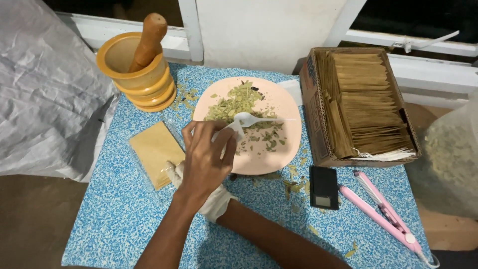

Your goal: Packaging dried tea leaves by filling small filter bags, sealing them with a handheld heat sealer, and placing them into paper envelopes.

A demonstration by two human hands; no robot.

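My left hand [206, 157] pinches a white plastic spoon [249, 119] whose handle runs rightward across the pink plate [286, 144] at frame centre. My right hand [214, 199], in a white glove, is mostly hidden beneath; I cannot tell its grip. Dried leaves [236, 99] fill the plate's upper left. The box [313, 104] right holds brown packets [366, 99]. Open surface [114, 214] lies lower left.

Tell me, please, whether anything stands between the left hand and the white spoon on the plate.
Nothing visible does. The left hand has its fingertips right beside the white spoon over the pink plate; only loose dried leaves lie around it.
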